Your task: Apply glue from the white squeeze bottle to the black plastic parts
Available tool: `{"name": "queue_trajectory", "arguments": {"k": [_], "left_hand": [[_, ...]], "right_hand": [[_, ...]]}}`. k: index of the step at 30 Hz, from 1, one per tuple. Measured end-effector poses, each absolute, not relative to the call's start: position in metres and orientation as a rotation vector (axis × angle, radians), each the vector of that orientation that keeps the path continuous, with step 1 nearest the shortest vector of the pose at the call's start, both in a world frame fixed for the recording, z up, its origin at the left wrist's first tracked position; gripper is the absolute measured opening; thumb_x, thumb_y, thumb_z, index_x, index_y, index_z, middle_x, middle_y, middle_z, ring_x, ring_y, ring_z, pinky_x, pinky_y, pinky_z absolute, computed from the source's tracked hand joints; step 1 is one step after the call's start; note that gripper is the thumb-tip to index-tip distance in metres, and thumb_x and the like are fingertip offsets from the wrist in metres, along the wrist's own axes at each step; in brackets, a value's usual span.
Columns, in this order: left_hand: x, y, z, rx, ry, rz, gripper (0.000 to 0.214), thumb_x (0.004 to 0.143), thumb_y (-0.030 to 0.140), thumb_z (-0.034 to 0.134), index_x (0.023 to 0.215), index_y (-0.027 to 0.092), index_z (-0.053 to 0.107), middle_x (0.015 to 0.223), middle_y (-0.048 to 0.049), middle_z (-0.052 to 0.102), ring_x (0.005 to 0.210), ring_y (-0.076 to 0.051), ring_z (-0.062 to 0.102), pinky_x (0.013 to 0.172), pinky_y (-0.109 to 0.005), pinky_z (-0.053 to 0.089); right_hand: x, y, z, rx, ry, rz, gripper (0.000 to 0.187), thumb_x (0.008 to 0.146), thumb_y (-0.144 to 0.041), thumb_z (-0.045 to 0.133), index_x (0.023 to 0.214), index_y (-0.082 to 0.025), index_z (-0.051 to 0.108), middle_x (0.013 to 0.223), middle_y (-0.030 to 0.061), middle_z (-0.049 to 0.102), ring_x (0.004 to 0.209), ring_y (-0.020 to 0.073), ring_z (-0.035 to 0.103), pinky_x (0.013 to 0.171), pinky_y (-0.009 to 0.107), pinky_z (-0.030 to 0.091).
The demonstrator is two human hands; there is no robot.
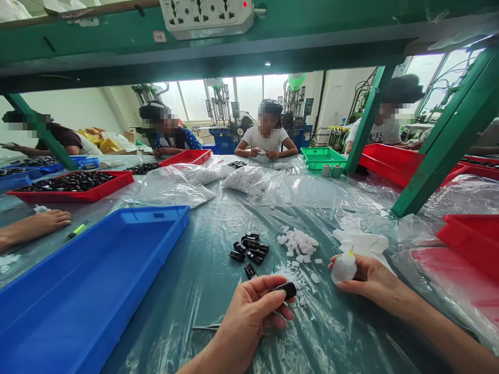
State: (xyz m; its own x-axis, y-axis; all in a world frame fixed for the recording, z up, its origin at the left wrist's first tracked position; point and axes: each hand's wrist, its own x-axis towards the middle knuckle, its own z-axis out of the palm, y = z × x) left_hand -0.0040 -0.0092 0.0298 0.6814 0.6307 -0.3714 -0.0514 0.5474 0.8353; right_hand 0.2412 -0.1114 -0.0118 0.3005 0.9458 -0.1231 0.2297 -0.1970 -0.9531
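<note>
1. The caps [249, 248] lie on the surface [163, 296].
2. The chips [298, 243] lie just right of the caps.
3. One tray [78, 280] sits left of them. Another tray [477, 234] sits far right.
4. The left hand [247, 322] holds a cap [287, 291].
5. The right hand [374, 280] holds a bottle [343, 269].
6. A person [266, 137] sits behind the surface.

Plastic sheeting [175, 311] lies open to the blue tray [156, 221] — black caps [249, 246] block ahead.

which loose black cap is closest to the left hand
The lone cap lying just below the pile: it sits apart from the others, nearer the left hand.
</note>
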Motion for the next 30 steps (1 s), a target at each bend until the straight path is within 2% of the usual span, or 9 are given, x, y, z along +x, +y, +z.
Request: {"name": "queue_trajectory", "arguments": {"k": [5,7,10,13,16,20,30], "left_hand": [[-0.002,-0.011,0.031,0.948,0.709,0.422,0.028,0.06,0.018,0.077,0.082,0.008,0.064,0.074,-0.0087,0.07,0.053,-0.006,0.056,0.05,-0.014,0.043],[-0.002,-0.012,0.029,0.944,0.704,0.403,0.029,0.059,0.018,0.077,0.081,0.01,0.059,0.077,-0.0106,0.071,0.056,-0.008,0.059,0.053,-0.016,0.045],[-0.003,-0.013,0.027,0.948,0.69,0.368,0.032,0.06,0.02,0.077,0.082,0.011,0.055,0.081,-0.012,0.071,0.061,-0.012,0.063,0.057,-0.018,0.047],[-0.003,-0.013,0.026,0.964,0.677,0.324,0.035,0.061,0.021,0.077,0.084,0.011,0.054,0.083,-0.0129,0.07,0.064,-0.013,0.064,0.058,-0.019,0.048],[-0.003,-0.014,0.026,0.97,0.665,0.277,0.035,0.061,0.021,0.077,0.084,0.011,0.053,0.082,-0.013,0.07,0.063,-0.014,0.065,0.057,-0.019,0.048],[-0.003,-0.014,0.027,0.959,0.642,0.261,0.033,0.062,0.019,0.076,0.084,0.011,0.052,0.081,-0.0121,0.07,0.062,-0.014,0.065,0.055,-0.019,0.048],[-0.004,-0.015,0.026,0.951,0.625,0.267,0.03,0.063,0.018,0.075,0.082,0.012,0.053,0.079,-0.0117,0.071,0.06,-0.013,0.065,0.054,-0.017,0.047]], "right_hand": [[0.223,-0.115,0.002,-1.739,-1.158,0.746,0.042,0.075,-0.041,0.065,0.11,-0.02,0.055,0.101,0.0041,0.06,0.095,0.0232,0.054,0.085,0.033,0.043],[0.214,-0.117,0.009,-1.823,-1.266,0.555,0.036,0.077,-0.036,0.062,0.109,-0.023,0.057,0.107,0.0037,0.06,0.103,0.0253,0.052,0.088,0.034,0.042],[0.204,-0.12,0.012,-1.861,-1.445,0.299,0.031,0.079,-0.024,0.054,0.109,-0.027,0.058,0.112,0.0022,0.058,0.109,0.0242,0.051,0.086,0.033,0.046],[0.199,-0.121,0.007,-1.804,-1.63,0.015,0.041,0.076,-0.012,0.045,0.112,-0.028,0.055,0.109,0.0025,0.058,0.103,0.0212,0.054,0.082,0.034,0.049],[0.198,-0.121,-0.001,-1.772,-1.753,-0.22,0.05,0.072,-0.004,0.041,0.116,-0.026,0.049,0.107,0.0046,0.057,0.101,0.0221,0.052,0.079,0.039,0.049],[0.196,-0.121,-0.005,-1.801,-1.795,-0.343,0.054,0.071,0.0,0.039,0.118,-0.024,0.045,0.108,0.0068,0.054,0.102,0.0241,0.048,0.08,0.045,0.045],[0.195,-0.121,-0.005,-1.8,-1.763,-0.458,0.055,0.071,0.005,0.036,0.118,-0.021,0.047,0.106,0.0073,0.053,0.101,0.023,0.047,0.078,0.042,0.042]]}}
